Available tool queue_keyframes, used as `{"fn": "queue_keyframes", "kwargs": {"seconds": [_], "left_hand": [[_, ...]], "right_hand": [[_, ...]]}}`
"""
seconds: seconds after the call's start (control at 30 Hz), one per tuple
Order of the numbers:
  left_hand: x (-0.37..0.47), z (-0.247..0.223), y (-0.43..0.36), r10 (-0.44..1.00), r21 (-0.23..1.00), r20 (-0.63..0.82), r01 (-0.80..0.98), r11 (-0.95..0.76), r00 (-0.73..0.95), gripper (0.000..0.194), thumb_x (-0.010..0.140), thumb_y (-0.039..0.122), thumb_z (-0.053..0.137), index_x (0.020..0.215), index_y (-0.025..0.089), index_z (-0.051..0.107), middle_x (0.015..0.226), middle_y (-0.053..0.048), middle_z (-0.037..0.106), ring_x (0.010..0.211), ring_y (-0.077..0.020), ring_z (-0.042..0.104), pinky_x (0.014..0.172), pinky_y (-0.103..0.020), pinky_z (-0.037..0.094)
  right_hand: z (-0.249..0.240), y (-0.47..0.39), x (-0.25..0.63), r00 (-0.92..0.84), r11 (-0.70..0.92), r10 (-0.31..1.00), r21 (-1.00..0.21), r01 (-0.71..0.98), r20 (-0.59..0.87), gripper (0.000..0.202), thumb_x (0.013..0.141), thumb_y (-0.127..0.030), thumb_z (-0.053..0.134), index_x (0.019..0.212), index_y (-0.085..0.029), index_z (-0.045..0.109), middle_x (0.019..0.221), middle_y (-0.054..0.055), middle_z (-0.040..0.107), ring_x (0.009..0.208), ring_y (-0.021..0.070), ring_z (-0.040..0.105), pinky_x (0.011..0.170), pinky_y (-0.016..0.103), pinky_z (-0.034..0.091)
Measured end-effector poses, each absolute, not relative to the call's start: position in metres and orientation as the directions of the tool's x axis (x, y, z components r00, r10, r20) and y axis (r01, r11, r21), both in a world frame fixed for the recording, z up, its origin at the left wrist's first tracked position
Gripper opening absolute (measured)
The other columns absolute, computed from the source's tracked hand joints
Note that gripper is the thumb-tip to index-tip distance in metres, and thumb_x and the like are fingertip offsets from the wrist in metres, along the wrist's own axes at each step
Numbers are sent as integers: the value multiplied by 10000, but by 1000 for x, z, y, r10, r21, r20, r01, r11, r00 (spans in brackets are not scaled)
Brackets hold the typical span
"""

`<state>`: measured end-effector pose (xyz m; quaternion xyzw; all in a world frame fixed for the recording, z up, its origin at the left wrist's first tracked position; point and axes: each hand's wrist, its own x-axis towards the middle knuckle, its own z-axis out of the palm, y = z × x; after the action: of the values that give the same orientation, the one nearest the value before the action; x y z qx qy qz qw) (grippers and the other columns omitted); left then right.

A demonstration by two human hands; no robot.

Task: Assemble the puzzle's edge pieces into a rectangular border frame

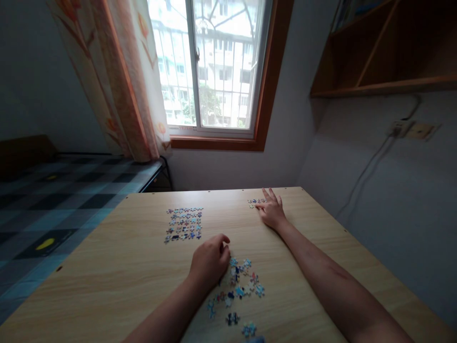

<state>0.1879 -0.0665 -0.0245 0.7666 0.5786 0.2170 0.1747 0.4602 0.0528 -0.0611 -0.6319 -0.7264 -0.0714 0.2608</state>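
Jigsaw pieces in three lots, two hands on the table

Small lot: short rows of puzzle pieces (254, 201), upper right of the table (143, 267), set at the fingertips of the right hand (272, 211). The fingers are spread; one is extended leftward onto the lower row, its tip touching or just above a piece. Whether a piece is pinched cannot be told.

Laid-out lot: several rows of pieces (175, 237), left of centre, placed beyond the left hand (210, 259) and well apart from the right.

Loose lot: scattered pieces (240, 291), lower centre, found just beside the left hand, whose fingers are curled inward; whether anything is held in them cannot be told.

Background: window (228, 71), top centre; checked bed (93, 176), left.
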Motion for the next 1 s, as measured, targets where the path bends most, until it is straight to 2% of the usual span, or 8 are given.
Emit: {"fn": "queue_keyframes", "kwargs": {"seconds": [0.2, 0.43, 0.6, 0.67, 0.73, 0.83, 0.9, 1.0], "left_hand": [[188, -23, -67, 963, 521, 128, 810, -269, 237, 197, 856, 179, 550, 985, 222, 691, 822, -20, 700, 767, -174, 618, 699, -278, 363], [188, -22, -67, 965, 542, 127, 799, -260, 228, 211, 856, 176, 542, 995, 214, 696, 826, -27, 701, 753, -170, 613, 697, -278, 367], [188, -23, -67, 964, 561, 134, 785, -264, 229, 227, 845, 180, 520, 988, 206, 695, 810, -34, 696, 745, -182, 609, 694, -292, 371], [187, -25, -65, 965, 595, 145, 760, -261, 217, 222, 835, 178, 511, 963, 201, 691, 806, -36, 693, 750, -185, 608, 703, -295, 381], [185, -26, -62, 969, 661, 171, 708, -249, 181, 210, 833, 186, 489, 919, 193, 680, 799, -39, 686, 761, -188, 607, 719, -298, 395], [181, -29, -57, 971, 763, 215, 602, -234, 104, 221, 859, 243, 431, 850, 192, 645, 744, -30, 653, 741, -192, 593, 720, -302, 406], [179, -30, -55, 970, 801, 237, 552, -231, 62, 244, 871, 279, 393, 826, 198, 619, 700, -16, 618, 711, -193, 576, 700, -304, 405], [177, -31, -54, 963, 824, 269, 513, -240, 19, 248, 867, 305, 367, 798, 207, 584, 669, -3, 579, 683, -193, 552, 673, -300, 402]], "right_hand": [[-59, 52, 461, -49, 188, 879, -250, 950, 475, 342, 833, -139, 567, 1033, -306, 788, 1632, 13, 277, 1519, 311, 142, 1171, 652, 127], [-60, 52, 460, -62, 191, 888, -243, 951, 455, 296, 845, -161, 566, 970, -294, 799, 1632, 11, 279, 1519, 308, 143, 1170, 645, 132], [-56, 48, 460, -61, 231, 825, -236, 944, 562, 378, 812, -124, 532, 1050, -275, 785, 1616, 13, 316, 1517, 297, 163, 1193, 603, 134], [-50, 45, 460, -69, 263, 785, -231, 937, 615, 388, 796, -104, 526, 1035, -262, 788, 1590, 22, 366, 1501, 301, 207, 1197, 585, 151], [-41, 39, 458, -95, 318, 762, -242, 916, 640, 371, 789, -90, 527, 996, -240, 795, 1488, 61, 507, 1422, 294, 356, 1177, 536, 241], [-25, 27, 444, -293, 506, 778, -278, 817, 555, 331, 785, -75, 530, 901, -226, 801, 1075, 77, 732, 1059, 226, 619, 1015, 386, 443], [-15, 15, 427, -523, 654, 748, -319, 686, 410, 337, 762, -59, 533, 853, -241, 803, 863, 33, 740, 842, 173, 647, 858, 290, 492], [-6, -6, 399, -732, 759, 636, -370, 535, 245, 383, 739, -60, 550, 911, -283, 809, 850, -8, 740, 741, 127, 638, 742, 223, 472]]}}
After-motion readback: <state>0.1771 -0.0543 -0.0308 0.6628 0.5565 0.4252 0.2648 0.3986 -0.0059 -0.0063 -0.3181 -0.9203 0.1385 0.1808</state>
